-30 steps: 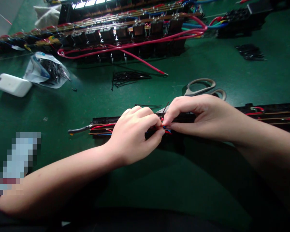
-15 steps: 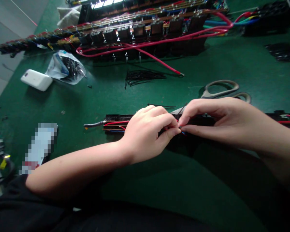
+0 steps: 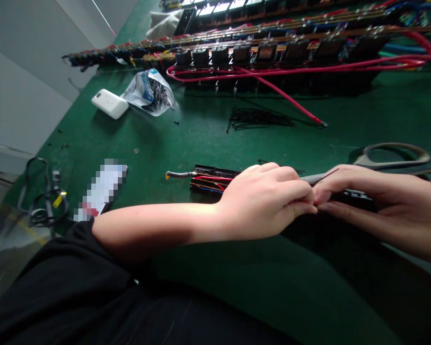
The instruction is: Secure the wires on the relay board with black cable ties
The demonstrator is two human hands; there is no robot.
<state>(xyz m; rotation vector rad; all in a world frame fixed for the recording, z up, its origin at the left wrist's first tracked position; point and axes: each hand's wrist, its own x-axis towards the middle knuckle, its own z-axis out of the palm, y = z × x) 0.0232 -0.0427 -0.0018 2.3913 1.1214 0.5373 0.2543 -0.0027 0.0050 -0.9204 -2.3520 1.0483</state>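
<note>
A long black strip-shaped wiring assembly point(image 3: 208, 179) with red, brown and blue wires lies along the table under my hands. My left hand point(image 3: 269, 199) rests over its middle, thumb and forefinger pinched together; what they grip is hidden. Against those fingertips, my right hand point(image 3: 377, 201) pinches a thin black cable tie point(image 3: 328, 176), whose tail sticks up past the forefinger. The wires at the pinch point are covered by fingers. Scissors point(image 3: 395, 164) lie just behind my right hand, their blades partly hidden by it.
Black cable ties point(image 3: 260, 118) lie in a pile beyond the hands. Further back stands a large wired assembly point(image 3: 258, 52) with a loose red cable point(image 3: 290, 96). At left are a plastic bag point(image 3: 154, 93), a white device point(image 3: 109, 104), a pixelated flat object point(image 3: 104, 189) and coiled cables point(image 3: 41, 213).
The view has swung left, so everything appears shifted to the right. Both hands stay pinched together over the wiring assembly, fingertips meeting as before.
</note>
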